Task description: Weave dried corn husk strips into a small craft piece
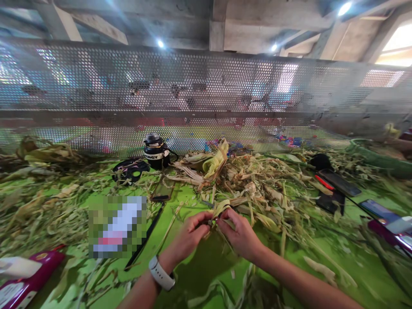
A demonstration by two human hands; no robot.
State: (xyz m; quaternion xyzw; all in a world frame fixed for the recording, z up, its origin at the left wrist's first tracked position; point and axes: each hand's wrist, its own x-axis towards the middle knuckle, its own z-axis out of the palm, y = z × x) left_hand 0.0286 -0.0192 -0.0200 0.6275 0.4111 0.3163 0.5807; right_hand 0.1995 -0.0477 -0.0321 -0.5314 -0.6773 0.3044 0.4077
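Note:
My left hand (189, 238) and my right hand (238, 235) meet in front of me over a green table (206, 266). Both pinch a strip of dry corn husk (221, 209) between their fingertips. The husk strip curls up between the two hands. A white watch sits on my left wrist. Right behind the hands lies a large pile of corn husks (244, 180).
A dark jar (156, 150) stands at the back by a perforated metal screen (206, 98). Phones (343, 182) and dark cases lie at the right. A magenta pack (28, 277) is at the lower left. More husks cover the left side. A green basin (380, 156) sits far right.

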